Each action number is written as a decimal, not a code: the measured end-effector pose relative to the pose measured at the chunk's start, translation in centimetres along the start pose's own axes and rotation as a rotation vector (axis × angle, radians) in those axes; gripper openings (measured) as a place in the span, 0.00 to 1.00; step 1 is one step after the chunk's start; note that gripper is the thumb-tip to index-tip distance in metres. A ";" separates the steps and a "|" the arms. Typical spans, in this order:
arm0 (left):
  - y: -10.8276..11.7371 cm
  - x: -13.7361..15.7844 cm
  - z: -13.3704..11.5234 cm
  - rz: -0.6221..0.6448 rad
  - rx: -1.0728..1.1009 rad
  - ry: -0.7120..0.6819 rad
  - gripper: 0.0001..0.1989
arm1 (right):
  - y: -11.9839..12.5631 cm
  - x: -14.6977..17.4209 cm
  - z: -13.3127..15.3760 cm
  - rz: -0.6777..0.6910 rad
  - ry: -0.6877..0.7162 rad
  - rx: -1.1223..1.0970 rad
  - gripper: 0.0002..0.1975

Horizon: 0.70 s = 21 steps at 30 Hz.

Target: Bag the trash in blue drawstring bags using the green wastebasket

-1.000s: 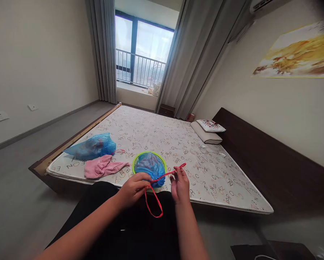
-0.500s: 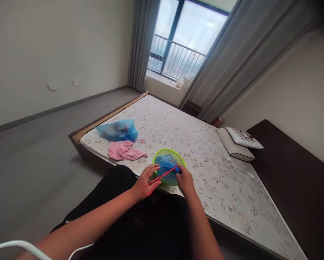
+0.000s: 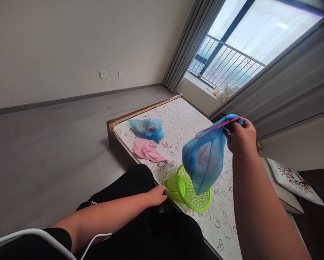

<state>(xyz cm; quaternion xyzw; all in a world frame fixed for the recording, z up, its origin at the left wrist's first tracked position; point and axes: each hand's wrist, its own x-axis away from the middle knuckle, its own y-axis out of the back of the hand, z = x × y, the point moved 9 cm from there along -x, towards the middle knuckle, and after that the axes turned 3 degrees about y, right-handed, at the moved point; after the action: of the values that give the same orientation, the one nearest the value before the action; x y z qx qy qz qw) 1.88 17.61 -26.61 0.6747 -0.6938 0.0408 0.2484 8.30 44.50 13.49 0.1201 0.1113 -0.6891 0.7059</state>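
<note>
My right hand (image 3: 242,135) is closed around the gathered top of a blue plastic garbage bag (image 3: 204,162), holding it up in the air. A red drawstring (image 3: 210,129) loops out from the bag's top, and something pale shows through the plastic. Below the bag, a green mesh wastebasket (image 3: 174,184) lies tipped on the mattress, its mouth facing right. The hanging bag covers part of the basket's opening. My left hand (image 3: 158,195) is low by the mattress edge, fingers curled at the basket's base; their exact grip is partly hidden.
A second filled blue bag (image 3: 148,129) and a pink cloth (image 3: 148,150) lie on the letter-patterned mattress (image 3: 175,117) to the left. Pillows (image 3: 289,177) are at the right. A white cable (image 3: 37,233) crosses the lower left. Grey curtains flank the window (image 3: 240,39).
The blue bag has come out of the wastebasket, raised up and right by my right hand. My left hand has released the red drawstring and moved to the basket's base. The basket has tipped over.
</note>
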 end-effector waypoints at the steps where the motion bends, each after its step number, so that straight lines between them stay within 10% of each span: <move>1: 0.1 0.0 0.1 0.002 0.000 0.005 0.15 | -1.1 -0.7 0.6 0.022 0.026 -0.018 0.16; 6: 0.3 -1.0 1.1 -0.025 0.031 0.057 0.14 | -3.0 -2.8 0.2 0.099 0.197 -0.025 0.21; 11: 0.7 -1.4 0.6 -0.068 0.017 0.017 0.15 | -1.1 0.2 -7.0 0.126 0.148 0.254 0.24; 16: 5.4 -2.0 -1.1 -0.197 -0.056 -0.191 0.14 | 2.9 11.2 -15.5 0.434 0.045 0.722 0.23; 21: 11.2 -4.2 -0.8 -0.380 -0.141 -0.204 0.16 | 13.9 24.5 -19.9 0.258 0.030 0.782 0.20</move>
<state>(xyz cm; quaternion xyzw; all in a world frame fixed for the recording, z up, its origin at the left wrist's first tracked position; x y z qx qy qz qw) -8.71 22.76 -24.50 0.7748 -0.5769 -0.1238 0.2269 22.97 28.01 -13.01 0.4022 -0.1646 -0.5837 0.6859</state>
